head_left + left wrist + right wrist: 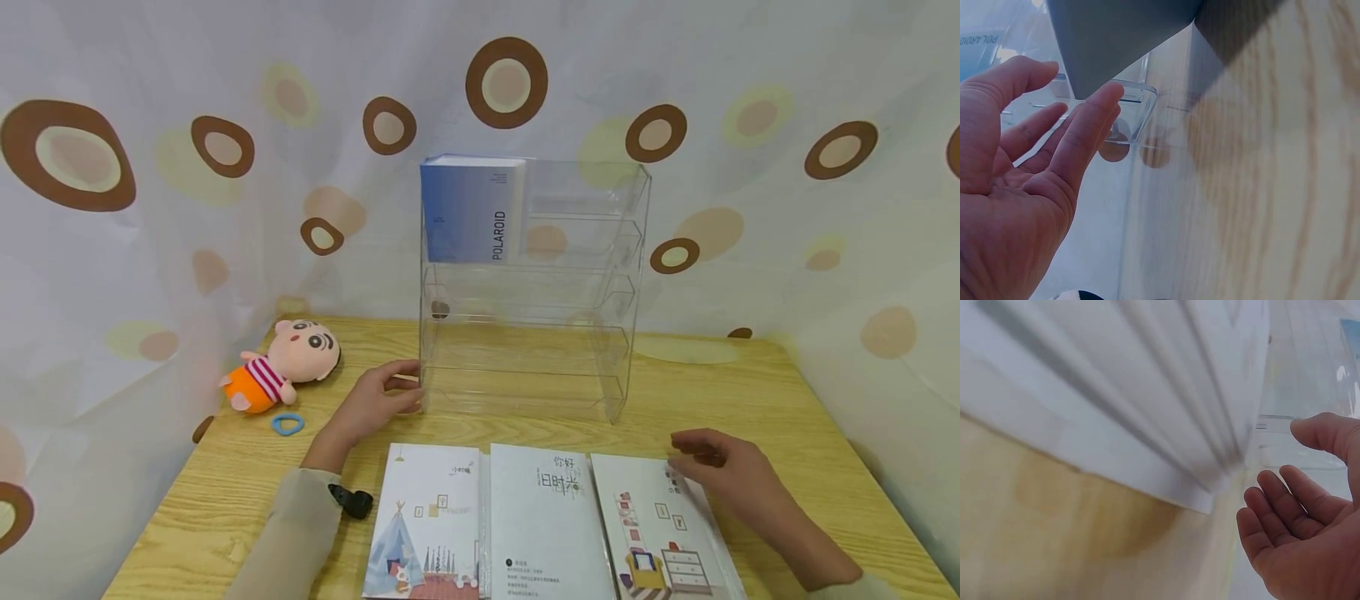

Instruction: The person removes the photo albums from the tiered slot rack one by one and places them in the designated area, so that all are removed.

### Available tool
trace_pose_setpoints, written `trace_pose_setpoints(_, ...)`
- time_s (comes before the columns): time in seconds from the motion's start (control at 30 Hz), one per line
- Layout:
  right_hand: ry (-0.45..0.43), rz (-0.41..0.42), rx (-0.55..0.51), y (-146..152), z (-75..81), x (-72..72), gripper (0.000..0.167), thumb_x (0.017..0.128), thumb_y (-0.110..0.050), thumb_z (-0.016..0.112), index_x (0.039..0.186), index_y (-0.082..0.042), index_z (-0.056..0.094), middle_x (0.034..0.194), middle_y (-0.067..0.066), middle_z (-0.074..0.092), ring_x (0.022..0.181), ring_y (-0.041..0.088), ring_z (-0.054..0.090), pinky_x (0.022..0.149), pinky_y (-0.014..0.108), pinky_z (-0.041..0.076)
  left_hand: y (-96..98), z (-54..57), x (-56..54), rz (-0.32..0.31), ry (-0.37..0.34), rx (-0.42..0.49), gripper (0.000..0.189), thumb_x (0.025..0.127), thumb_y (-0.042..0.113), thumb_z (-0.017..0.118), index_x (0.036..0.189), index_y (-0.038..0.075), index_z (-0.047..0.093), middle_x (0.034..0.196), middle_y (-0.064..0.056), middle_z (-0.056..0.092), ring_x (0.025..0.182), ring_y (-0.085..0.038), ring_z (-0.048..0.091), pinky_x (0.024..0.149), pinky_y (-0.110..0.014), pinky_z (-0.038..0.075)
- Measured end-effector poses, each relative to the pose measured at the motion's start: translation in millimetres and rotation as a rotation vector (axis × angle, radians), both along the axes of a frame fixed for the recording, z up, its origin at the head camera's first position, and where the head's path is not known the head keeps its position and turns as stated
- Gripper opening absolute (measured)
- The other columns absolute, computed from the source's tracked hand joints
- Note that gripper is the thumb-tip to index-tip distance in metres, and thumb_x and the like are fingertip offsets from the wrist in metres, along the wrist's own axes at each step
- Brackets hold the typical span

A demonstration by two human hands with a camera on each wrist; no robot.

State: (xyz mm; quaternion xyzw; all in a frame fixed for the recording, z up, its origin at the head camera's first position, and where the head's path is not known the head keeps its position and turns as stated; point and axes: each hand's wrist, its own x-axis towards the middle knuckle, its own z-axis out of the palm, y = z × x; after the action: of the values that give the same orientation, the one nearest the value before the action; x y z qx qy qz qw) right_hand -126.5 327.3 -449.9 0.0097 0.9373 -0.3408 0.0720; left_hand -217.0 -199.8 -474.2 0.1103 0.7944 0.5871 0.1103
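Note:
A clear acrylic tiered rack (531,381) stands at the back of the table. In its top tier, on the left, sits a blue-and-white album (472,212) marked POLAROID. My left hand (378,400) is at the rack's lower left edge, fingers loosely bent and holding nothing; contact is unclear. Three albums lie side by side in front: a left one with a tent picture (435,508), a middle one with lettering (543,521) and a right one with a yellow chair (637,508). By the right album's upper right corner hovers my right hand (731,475), relaxed, its palm bare in the right wrist view.
A plush doll (296,358) in a striped shirt lies at the table's back left, with a blue ring (288,424) in front of it. A patterned curtain (570,100) surrounds the wooden table (701,392) at the back and sides.

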Motion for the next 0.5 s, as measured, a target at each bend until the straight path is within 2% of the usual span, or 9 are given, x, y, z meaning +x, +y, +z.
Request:
trace_pose_setpoints(0.13, 0.045, 0.036, -0.031, -3.3, 11.1, -5.6, 0.054, 0.109, -0.036, 0.077, 0.150, -0.001, 0.067, 0.146, 0.022, 0.074, 0.135, 0.046, 0.070, 0.088, 0.010, 0.056, 0.5, -0.6, 0.9, 0.006, -0.008, -0.007, 0.060, 0.112, 0.010, 0.068, 0.168, 0.001, 0.047, 0.167, -0.026, 0.051, 0.146, -0.045, 0.060, 0.104, -0.039, 0.070)
trace_pose_setpoints(0.2, 0.063, 0.049, -0.042, -5.8, 18.3, -10.0, 0.054, 0.110, -0.036, 0.076, 0.151, -0.002, 0.067, 0.146, 0.022, 0.074, 0.135, 0.044, 0.070, 0.087, 0.009, 0.056, 0.5, -0.5, 1.6, 0.007, -0.009, -0.009, 0.060, 0.112, 0.010, 0.068, 0.168, 0.001, 0.047, 0.167, -0.026, 0.051, 0.146, -0.044, 0.060, 0.105, -0.040, 0.070)
trace_pose_setpoints(0.23, 0.069, 0.053, -0.044, -7.3, 22.4, -12.4, 0.055, 0.110, -0.037, 0.076, 0.151, -0.003, 0.067, 0.146, 0.022, 0.074, 0.133, 0.039, 0.072, 0.086, 0.009, 0.056, 0.5, -0.5, 1.8, 0.008, -0.011, -0.009, 0.061, 0.112, 0.010, 0.068, 0.168, 0.001, 0.047, 0.167, -0.026, 0.051, 0.146, -0.044, 0.060, 0.105, -0.040, 0.070)
trace_pose_setpoints(0.3, 0.083, 0.057, -0.053, -10.4, 30.4, -17.6, 0.054, 0.109, -0.038, 0.076, 0.151, -0.004, 0.068, 0.147, 0.021, 0.074, 0.126, 0.018, 0.076, 0.086, 0.009, 0.057, 0.5, -0.3, 2.0, 0.006, -0.007, -0.007, 0.060, 0.112, 0.011, 0.068, 0.168, 0.001, 0.047, 0.167, -0.026, 0.052, 0.146, -0.045, 0.060, 0.106, -0.042, 0.070)
trace_pose_setpoints(0.4, 0.110, 0.062, -0.082, -16.2, 42.6, -26.3, 0.053, 0.110, -0.038, 0.076, 0.152, -0.007, 0.068, 0.149, 0.020, 0.073, 0.112, -0.014, 0.066, 0.087, 0.009, 0.057, 0.3, 0.2, 1.5, -0.001, 0.004, -0.003, 0.060, 0.113, 0.011, 0.067, 0.168, -0.001, 0.046, 0.167, -0.027, 0.051, 0.146, -0.046, 0.060, 0.106, -0.042, 0.070)
trace_pose_setpoints(0.43, 0.120, 0.063, -0.098, -18.6, 46.3, -29.5, 0.053, 0.110, -0.038, 0.076, 0.152, -0.007, 0.068, 0.150, 0.019, 0.073, 0.109, -0.021, 0.061, 0.087, 0.008, 0.057, 0.4, 0.2, 1.2, -0.001, 0.005, -0.003, 0.060, 0.113, 0.011, 0.067, 0.168, -0.001, 0.046, 0.167, -0.027, 0.051, 0.146, -0.046, 0.060, 0.106, -0.042, 0.070)
trace_pose_setpoints(0.5, 0.139, 0.065, -0.135, -24.5, 53.2, -35.7, 0.053, 0.110, -0.038, 0.075, 0.152, -0.008, 0.067, 0.150, 0.018, 0.072, 0.107, -0.025, 0.059, 0.088, 0.007, 0.058, 0.6, 0.9, 1.1, -0.002, 0.007, -0.002, 0.060, 0.113, 0.010, 0.067, 0.168, -0.001, 0.046, 0.167, -0.028, 0.051, 0.146, -0.046, 0.060, 0.106, -0.042, 0.070)
